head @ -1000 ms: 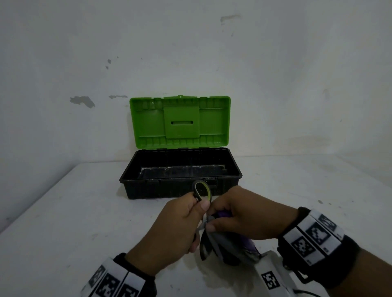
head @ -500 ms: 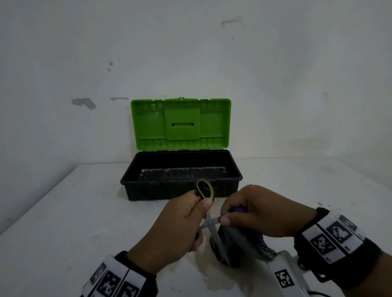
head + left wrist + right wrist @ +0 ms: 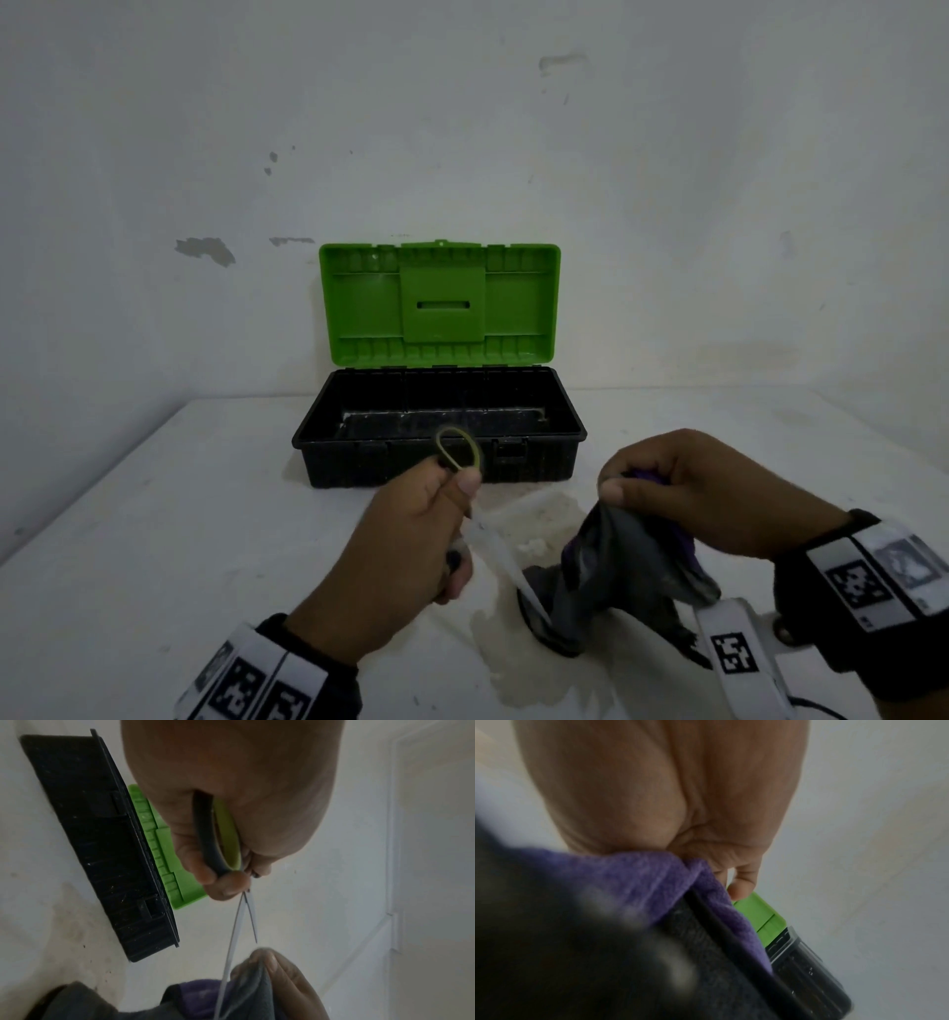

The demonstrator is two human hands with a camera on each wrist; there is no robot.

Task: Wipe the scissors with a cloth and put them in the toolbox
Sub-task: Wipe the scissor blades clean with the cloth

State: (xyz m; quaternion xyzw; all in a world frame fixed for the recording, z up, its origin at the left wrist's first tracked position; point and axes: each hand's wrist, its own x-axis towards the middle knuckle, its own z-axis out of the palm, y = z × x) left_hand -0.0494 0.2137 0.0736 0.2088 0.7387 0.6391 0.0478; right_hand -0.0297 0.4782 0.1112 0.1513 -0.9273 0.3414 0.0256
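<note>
Left hand [image 3: 405,545]: fingers clenched round the handles of the scissors [image 3: 493,550]; one oval loop, dark outside and yellow-green inside, stands above the thumb. Thin metal blades, slightly parted, slant down to the right, the longer one's tip against the cloth [image 3: 621,575].
Toolbox [image 3: 436,452]: ribbed black plastic tub, bright green lid upright, behind both hands on the stained white table [image 3: 154,539].
Cloth: soft, grey and purple, bunched and hanging.
Right hand [image 3: 703,493]: fingers pinching the cloth's top.
</note>
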